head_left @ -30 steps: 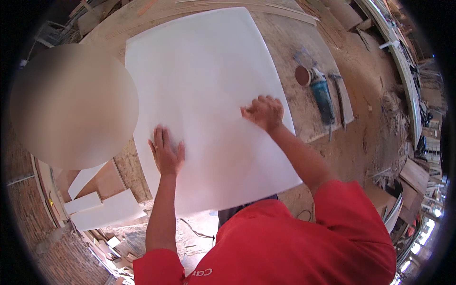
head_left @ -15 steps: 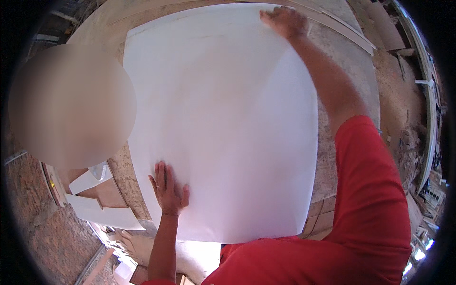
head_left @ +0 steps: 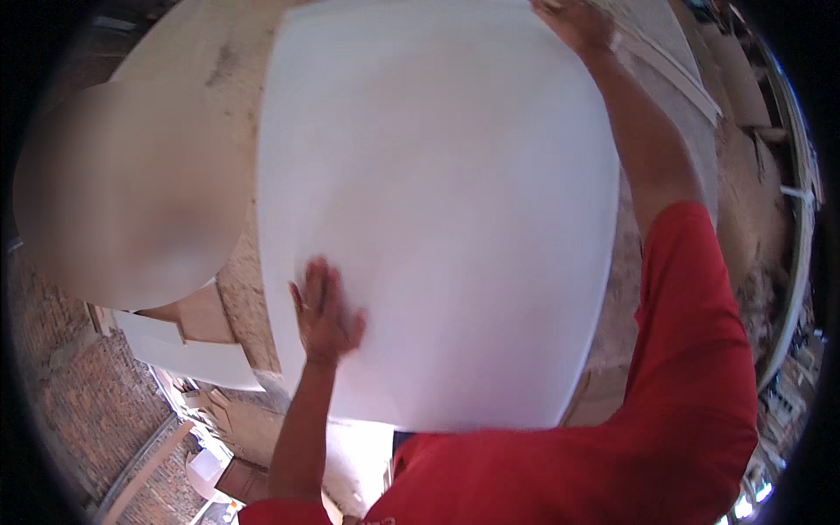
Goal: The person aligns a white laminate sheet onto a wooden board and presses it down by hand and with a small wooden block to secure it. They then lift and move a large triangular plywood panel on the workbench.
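Observation:
A large white sheet (head_left: 455, 219) lies over a brown, worn work surface (head_left: 241, 289) in front of me. My left hand (head_left: 328, 315) rests on its near left part, palm down, fingers stretched and slightly apart. At the sheet's far right corner is my right hand (head_left: 577, 24), its arm reaching along the right edge. Its fingers look curled at that edge, but they are blurred and partly cut off by the picture's top. Whether they grip the sheet or something small does not show.
White cut pieces (head_left: 188, 354) lie at the left beside a brown panel (head_left: 206, 313). A long pale strip (head_left: 674, 74) runs along the far right. Brick paving (head_left: 79, 385) and scrap boards (head_left: 210, 411) are at lower left. A blurred disc covers the left side.
The white sheet and both my hands now stand farther up and right in the picture. The view itself has also shifted. My left palm stays flat; my right hand stays at the far corner.

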`<control>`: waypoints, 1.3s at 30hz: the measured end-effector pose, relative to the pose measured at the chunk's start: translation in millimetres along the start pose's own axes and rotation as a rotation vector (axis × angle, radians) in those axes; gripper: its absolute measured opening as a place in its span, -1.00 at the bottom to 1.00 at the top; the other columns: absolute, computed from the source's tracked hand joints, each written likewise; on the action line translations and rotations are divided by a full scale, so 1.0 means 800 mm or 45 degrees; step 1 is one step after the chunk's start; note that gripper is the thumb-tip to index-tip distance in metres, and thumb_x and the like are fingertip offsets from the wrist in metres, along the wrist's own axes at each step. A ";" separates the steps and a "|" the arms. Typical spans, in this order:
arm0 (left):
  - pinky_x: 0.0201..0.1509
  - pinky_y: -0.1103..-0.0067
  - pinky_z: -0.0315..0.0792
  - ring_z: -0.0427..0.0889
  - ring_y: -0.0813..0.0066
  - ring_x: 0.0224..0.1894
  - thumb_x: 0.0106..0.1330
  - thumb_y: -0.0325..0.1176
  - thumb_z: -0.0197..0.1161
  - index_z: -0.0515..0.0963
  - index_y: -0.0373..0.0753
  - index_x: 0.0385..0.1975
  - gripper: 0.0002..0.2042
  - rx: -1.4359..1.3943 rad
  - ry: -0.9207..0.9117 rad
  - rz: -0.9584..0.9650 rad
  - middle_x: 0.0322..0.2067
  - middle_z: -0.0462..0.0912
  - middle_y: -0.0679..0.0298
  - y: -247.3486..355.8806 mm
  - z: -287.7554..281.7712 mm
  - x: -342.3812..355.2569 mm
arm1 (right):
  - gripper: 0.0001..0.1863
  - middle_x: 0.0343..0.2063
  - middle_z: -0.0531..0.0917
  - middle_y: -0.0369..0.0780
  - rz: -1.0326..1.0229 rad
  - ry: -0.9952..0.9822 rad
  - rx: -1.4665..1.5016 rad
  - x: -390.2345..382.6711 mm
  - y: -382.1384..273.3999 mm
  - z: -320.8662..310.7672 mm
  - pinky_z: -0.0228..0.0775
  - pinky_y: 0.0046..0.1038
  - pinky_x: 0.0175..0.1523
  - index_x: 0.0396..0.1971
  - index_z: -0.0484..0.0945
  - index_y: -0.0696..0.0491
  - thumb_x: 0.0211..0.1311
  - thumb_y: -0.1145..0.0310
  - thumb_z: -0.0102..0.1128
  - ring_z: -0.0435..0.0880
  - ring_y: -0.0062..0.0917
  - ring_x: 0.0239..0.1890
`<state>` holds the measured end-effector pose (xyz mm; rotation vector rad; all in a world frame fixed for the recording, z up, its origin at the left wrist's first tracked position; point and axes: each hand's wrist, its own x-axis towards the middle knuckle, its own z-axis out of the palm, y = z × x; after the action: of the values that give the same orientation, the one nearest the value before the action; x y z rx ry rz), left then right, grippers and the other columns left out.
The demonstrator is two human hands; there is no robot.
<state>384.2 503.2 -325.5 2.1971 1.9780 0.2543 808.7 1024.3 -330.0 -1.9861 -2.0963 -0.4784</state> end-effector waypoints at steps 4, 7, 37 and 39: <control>0.60 -0.09 -0.25 0.04 0.01 0.60 0.30 -0.02 0.23 0.20 -0.25 0.52 -0.19 0.003 0.031 0.050 0.56 0.11 0.03 0.003 0.002 0.000 | -0.34 0.14 0.70 -0.21 -0.016 -0.336 0.145 -0.101 -0.010 -0.058 0.30 0.07 0.34 0.03 0.73 -0.17 0.26 -0.39 0.02 0.57 -0.16 0.26; 0.61 -0.04 -0.21 0.04 0.07 0.61 0.35 -0.01 0.21 0.22 -0.25 0.51 -0.22 0.017 0.069 0.035 0.56 0.11 0.08 0.001 -0.001 -0.007 | -0.22 -0.02 0.75 -0.18 0.001 -0.501 0.228 -0.221 -0.034 -0.136 0.44 -0.06 0.21 -0.11 0.77 -0.11 0.25 -0.52 -0.08 0.67 -0.22 0.13; 0.64 0.02 -0.20 0.02 0.21 0.61 0.41 0.02 0.14 0.22 -0.31 0.50 -0.25 0.168 0.071 0.049 0.56 0.09 0.13 0.006 0.009 -0.003 | -0.56 -0.66 0.56 -0.32 0.069 -0.115 0.345 -0.690 -0.008 -0.334 0.42 -0.30 -0.37 -0.82 0.49 -0.12 -0.09 -0.11 0.40 0.65 -0.41 -0.47; 0.64 0.02 -0.22 0.01 0.17 0.61 0.41 0.02 0.15 0.22 -0.31 0.50 -0.25 0.144 0.099 0.078 0.56 0.09 0.12 0.000 0.010 -0.006 | -0.56 -0.66 0.56 -0.32 0.060 -0.068 0.366 -0.619 0.000 -0.300 0.43 -0.28 -0.36 -0.81 0.50 -0.12 -0.06 -0.10 0.41 0.65 -0.40 -0.47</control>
<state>385.8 498.6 -333.1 2.3551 2.0140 0.2455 825.5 475.8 -292.5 -1.8942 -2.0109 -0.1076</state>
